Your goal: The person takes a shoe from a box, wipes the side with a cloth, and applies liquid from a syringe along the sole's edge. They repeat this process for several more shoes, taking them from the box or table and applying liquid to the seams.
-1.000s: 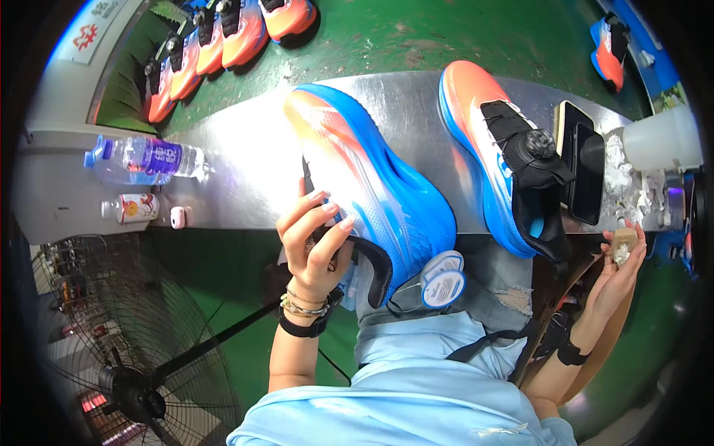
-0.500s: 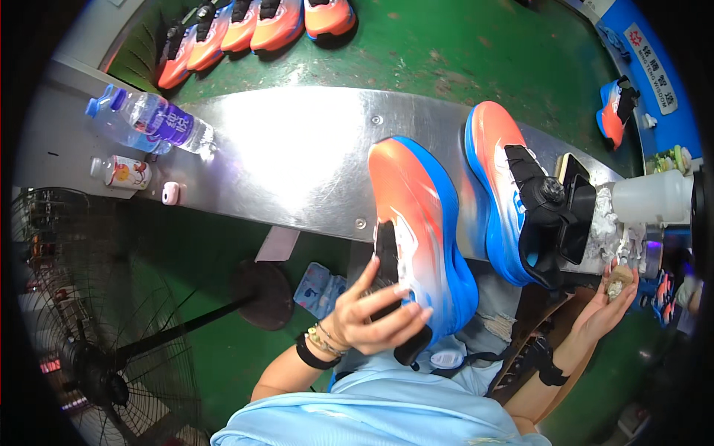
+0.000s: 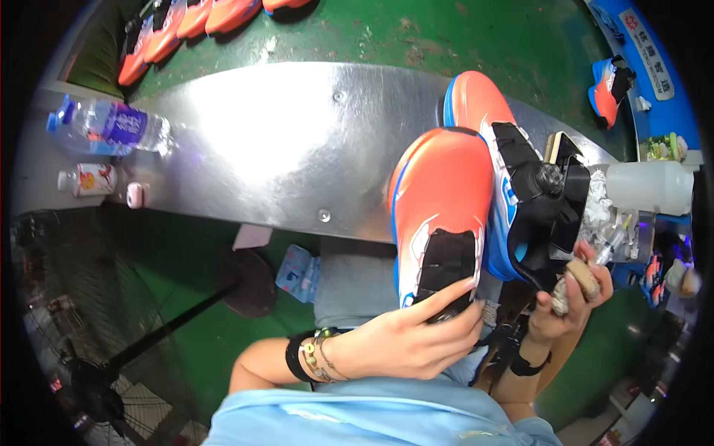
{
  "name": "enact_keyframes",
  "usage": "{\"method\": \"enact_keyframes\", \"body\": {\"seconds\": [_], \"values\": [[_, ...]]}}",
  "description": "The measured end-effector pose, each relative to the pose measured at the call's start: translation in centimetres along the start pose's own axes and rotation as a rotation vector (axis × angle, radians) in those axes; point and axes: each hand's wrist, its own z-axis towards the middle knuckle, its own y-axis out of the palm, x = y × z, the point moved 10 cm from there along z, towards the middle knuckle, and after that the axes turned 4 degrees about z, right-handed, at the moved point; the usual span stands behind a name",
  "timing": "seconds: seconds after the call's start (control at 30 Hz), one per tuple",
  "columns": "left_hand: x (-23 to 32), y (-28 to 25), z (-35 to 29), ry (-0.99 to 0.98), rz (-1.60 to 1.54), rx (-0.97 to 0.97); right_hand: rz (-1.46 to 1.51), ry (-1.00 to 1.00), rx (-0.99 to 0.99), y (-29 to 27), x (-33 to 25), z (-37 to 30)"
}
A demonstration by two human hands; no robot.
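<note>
An orange, white and blue sneaker (image 3: 445, 175) with black lacing straps is held toe-outward over the bench's near edge. My left hand (image 3: 424, 334) is closed round its collar and tongue; the heel is hidden behind the hand. In my right hand (image 3: 554, 323) is a tan block (image 3: 582, 279), gripped by fingers and thumb, with a crumpled whitish piece (image 3: 561, 296) against it. A matching sneaker (image 3: 480, 104) lies on the metal bench, just right of the held one and partly covered by it. A black dial sits on its straps.
The shiny metal bench (image 3: 297, 193) curves across the middle. Water bottles (image 3: 123, 126), a small labelled bottle (image 3: 89, 180) and a pink case (image 3: 134, 195) stand at its left. Phones (image 3: 569, 149), crumpled white paper (image 3: 597, 208) and a translucent tub (image 3: 651, 187) crowd the right. More sneakers (image 3: 223, 13) line the green surface beyond.
The held sneaker has turned from its side to show its top, and moved in front of the other one. My right hand has come inward and left with the tan block.
</note>
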Motion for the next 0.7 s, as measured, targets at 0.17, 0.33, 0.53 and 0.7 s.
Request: {"method": "enact_keyframes", "body": {"seconds": [0.17, 0.33, 0.53, 0.7], "values": [[-1.2, 0.2, 3.4, -0.061, -0.099, 0.113, 0.08, 0.029, -0.044, 1.1, 0.1, 0.2], [-1.2, 0.6, 4.2, -0.082, -0.064, 0.188, -0.015, 0.158, -0.125, 1.8, 1.2, -1.1], [-0.2, 0.7, 4.0, -0.051, 0.057, 0.253, -0.03, 0.156, -0.066, 1.7, 1.4, -1.9], [-0.4, 0.2, 3.7, 0.018, 0.075, 0.256, -0.057, 0.144, -0.021, 1.3, 1.5, -2.1]]}}
